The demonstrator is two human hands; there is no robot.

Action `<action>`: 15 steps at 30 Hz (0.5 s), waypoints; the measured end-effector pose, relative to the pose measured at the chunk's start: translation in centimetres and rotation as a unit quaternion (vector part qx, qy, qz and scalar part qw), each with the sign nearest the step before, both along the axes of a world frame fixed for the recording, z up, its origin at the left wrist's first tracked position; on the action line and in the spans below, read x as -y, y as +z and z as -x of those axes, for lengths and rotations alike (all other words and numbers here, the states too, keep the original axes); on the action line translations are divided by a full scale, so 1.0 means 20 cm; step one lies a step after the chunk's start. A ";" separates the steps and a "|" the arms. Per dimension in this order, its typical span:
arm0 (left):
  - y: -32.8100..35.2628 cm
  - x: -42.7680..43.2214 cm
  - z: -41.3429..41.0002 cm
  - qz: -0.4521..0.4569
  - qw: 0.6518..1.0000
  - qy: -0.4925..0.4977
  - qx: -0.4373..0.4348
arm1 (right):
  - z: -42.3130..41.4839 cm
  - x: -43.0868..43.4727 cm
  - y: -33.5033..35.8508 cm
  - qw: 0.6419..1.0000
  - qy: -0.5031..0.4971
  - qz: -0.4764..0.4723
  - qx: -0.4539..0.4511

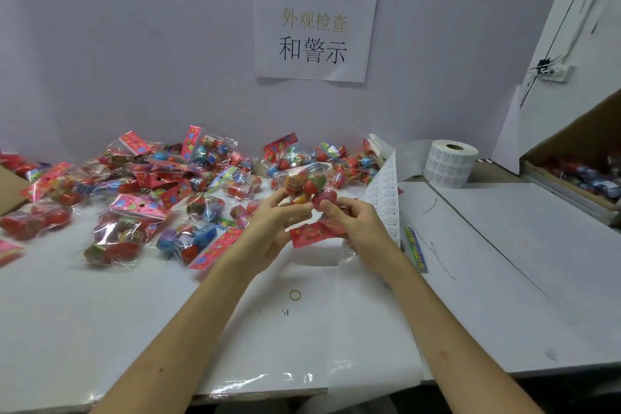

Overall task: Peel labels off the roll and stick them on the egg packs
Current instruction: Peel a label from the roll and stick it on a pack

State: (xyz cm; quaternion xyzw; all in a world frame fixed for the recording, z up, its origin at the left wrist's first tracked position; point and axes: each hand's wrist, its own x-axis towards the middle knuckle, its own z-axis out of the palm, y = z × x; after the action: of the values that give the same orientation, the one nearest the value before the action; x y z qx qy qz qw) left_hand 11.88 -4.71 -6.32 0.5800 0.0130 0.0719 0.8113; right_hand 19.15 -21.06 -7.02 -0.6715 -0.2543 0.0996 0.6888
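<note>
Both my hands hold one clear egg pack above the middle of the white table. Coloured plastic eggs fill the pack, and its red header card hangs down between my hands. My left hand grips the pack from the left; my right hand pinches it from the right. The white label roll stands upright at the back right. Its unrolled strip of labels runs down behind my right hand. I cannot tell whether a label sits on my fingers.
Several more egg packs lie heaped across the table's left and back. An open cardboard box with packs stands at the right. A loose rubber band and a colourful card strip lie on the table. A paper sign hangs on the wall.
</note>
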 end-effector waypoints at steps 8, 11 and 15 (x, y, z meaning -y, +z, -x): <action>-0.02 0.03 -0.01 -0.042 0.989 0.137 0.029 | 0.03 -0.02 0.00 0.999 0.008 0.009 0.032; -0.02 0.05 -0.01 -0.076 0.978 0.193 0.035 | 0.04 -0.03 -0.01 0.999 0.021 0.023 0.043; -0.02 0.05 -0.01 -0.063 0.973 0.221 0.015 | 0.05 -0.05 -0.03 0.997 0.033 0.048 0.048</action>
State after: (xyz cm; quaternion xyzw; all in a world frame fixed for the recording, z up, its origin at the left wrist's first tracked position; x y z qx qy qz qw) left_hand 12.13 -5.71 -6.71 0.6114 0.1239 0.2586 0.7376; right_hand 18.19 -20.04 -7.66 -0.6988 -0.3042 0.1024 0.6392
